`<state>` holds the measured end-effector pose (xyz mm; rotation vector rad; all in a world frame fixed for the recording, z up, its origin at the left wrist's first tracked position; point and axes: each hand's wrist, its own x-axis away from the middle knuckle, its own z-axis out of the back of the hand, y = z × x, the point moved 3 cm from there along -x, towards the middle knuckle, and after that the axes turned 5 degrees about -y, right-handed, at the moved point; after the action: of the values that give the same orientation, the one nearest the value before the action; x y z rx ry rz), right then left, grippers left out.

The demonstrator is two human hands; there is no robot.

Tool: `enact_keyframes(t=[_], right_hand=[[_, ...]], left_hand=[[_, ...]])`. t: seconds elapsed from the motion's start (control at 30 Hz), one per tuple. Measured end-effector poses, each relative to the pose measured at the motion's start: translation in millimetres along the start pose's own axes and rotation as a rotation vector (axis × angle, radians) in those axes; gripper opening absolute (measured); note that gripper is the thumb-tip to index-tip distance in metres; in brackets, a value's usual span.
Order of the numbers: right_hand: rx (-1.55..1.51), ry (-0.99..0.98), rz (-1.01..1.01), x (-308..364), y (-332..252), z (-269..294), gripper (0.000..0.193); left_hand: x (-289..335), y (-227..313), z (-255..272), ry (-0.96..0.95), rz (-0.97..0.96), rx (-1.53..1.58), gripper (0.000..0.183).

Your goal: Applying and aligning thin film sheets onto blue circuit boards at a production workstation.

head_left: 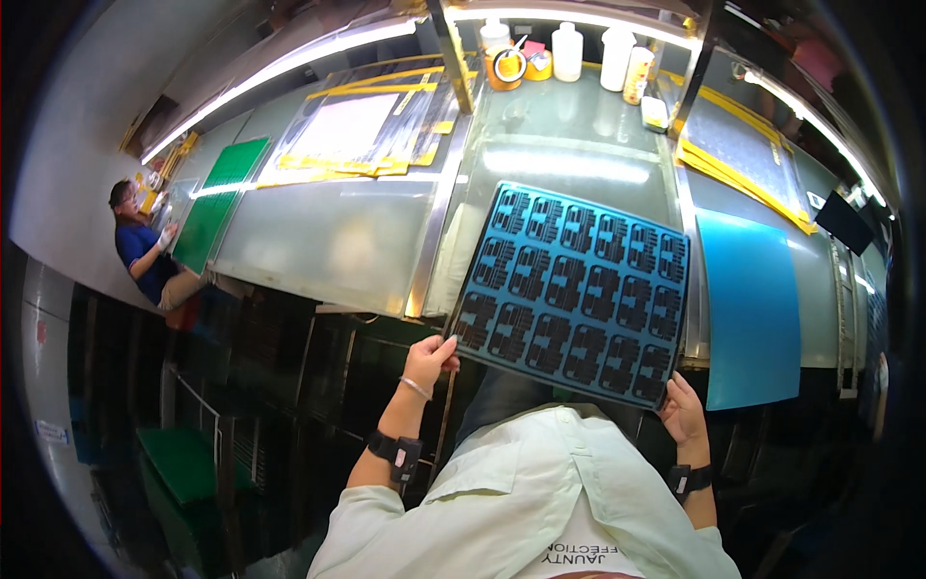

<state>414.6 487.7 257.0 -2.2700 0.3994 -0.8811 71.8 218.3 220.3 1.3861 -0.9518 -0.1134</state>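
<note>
A blue panel (569, 289) with rows of repeated dark patterns, like a printed circuit board panel, is held up in front of me, tilted over the near edge of the glass-topped bench. My left hand (430, 365) pinches its near left corner, thumb on top. At the near right corner my right hand (683, 409) grips the edge; its fingers are partly hidden behind the panel. To the right of it, a plain blue sheet (752, 309) lies on the bench and sticks out past the front edge.
White bottles (567, 52) and an orange tub (503, 69) with a tape roll stand at the back. Yellow-edged transparent sheets (347, 130) lie left, others (743, 150) right. Farther left, a co-worker (145, 246) stands beside a green panel (220, 203). Metal posts (449, 58) divide the bench.
</note>
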Motion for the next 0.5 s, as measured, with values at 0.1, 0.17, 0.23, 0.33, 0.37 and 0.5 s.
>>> enact_keyframes(t=[0.1,0.17,0.23,0.33,0.37,0.5], right_hand=[[0.037,-0.02,-0.089,2.3,-7.1,-6.5,0.033],[0.16,-0.143,-0.026,9.1,-18.6,-26.4,0.035],[0.191,-0.219,0.032,28.8,-41.7,-38.1,0.04],[0.212,-0.173,0.241,65.1,-75.3,-19.4,0.044],[0.169,-0.162,0.348,75.7,-84.7,-9.6,0.044],[0.706,0.198,0.846,97.5,-157.9,49.8,0.058]], left_hand=[[8.9,17.4,5.3,-0.22,0.087,-0.037,0.024],[15.1,13.4,30.2,-0.321,0.195,-0.035,0.024],[28.7,22.8,30.9,-0.389,0.189,-0.062,0.024],[25.7,47.5,-3.6,-0.513,0.0,0.099,0.022],[21.0,67.2,-20.1,-0.552,-0.169,0.079,0.029],[31.0,142.8,-133.7,-1.139,-0.315,0.269,0.045]])
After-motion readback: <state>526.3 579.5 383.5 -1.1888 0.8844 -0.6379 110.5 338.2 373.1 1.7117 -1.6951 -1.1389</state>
